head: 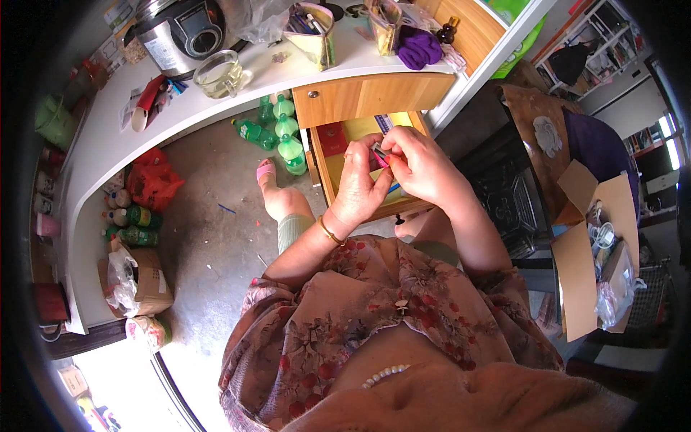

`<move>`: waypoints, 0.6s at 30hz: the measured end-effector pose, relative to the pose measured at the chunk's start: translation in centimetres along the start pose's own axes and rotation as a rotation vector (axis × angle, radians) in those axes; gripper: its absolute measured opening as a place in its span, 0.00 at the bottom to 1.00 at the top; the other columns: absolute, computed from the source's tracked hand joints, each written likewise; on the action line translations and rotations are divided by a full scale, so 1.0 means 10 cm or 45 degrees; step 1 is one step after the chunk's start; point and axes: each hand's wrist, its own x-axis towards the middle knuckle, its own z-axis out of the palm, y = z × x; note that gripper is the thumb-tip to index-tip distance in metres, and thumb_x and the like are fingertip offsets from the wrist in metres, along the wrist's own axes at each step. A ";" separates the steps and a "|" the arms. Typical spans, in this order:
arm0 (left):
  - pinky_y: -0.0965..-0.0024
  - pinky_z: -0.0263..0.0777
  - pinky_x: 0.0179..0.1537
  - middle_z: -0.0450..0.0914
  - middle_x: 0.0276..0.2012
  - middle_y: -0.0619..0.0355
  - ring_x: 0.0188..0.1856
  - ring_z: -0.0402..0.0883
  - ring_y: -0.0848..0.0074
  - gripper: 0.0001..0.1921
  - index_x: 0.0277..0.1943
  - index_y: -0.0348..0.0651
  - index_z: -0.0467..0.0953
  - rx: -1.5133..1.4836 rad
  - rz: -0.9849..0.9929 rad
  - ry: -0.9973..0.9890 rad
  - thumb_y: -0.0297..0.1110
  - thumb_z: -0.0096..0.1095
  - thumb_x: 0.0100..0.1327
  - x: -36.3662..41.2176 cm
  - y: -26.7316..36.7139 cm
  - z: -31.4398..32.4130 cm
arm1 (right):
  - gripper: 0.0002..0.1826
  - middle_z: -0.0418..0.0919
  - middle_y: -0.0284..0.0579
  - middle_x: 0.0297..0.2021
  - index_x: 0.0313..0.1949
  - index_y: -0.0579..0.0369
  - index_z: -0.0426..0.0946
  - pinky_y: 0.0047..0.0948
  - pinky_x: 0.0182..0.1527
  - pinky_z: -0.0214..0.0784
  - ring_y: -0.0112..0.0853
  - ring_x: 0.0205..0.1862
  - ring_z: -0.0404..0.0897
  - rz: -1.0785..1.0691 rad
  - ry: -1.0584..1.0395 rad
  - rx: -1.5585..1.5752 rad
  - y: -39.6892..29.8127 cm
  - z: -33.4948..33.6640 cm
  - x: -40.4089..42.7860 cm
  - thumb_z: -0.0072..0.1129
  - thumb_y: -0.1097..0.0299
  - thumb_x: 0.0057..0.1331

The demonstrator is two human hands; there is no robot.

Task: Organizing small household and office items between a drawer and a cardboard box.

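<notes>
My left hand (359,186) and my right hand (418,164) meet above an open wooden drawer (318,178). Between their fingertips is a small pink, white and dark object (380,155), partly covered, so its kind is unclear. Both hands pinch it. In the drawer, a red booklet (331,139) rests at the left, on the yellow bottom. A narrow blue-and-white box (384,123) lies at the back. Below my right hand, a slim blue item (394,188) shows; my hands hide the drawer's middle.
Above stands a closed drawer front (372,100) under a white desk (259,81). The desk bears an electric cooker (181,38), a glass cup (218,74) and a pen holder (310,35). Green bottles (291,154) stand on the floor. An open cardboard box (580,270) is at right.
</notes>
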 end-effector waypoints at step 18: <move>0.65 0.69 0.51 0.70 0.49 0.46 0.49 0.73 0.61 0.27 0.58 0.34 0.61 0.036 -0.047 -0.016 0.20 0.60 0.55 -0.02 0.01 0.00 | 0.08 0.75 0.53 0.31 0.34 0.60 0.66 0.39 0.37 0.71 0.46 0.35 0.79 0.174 0.042 0.095 0.01 0.05 -0.05 0.55 0.81 0.57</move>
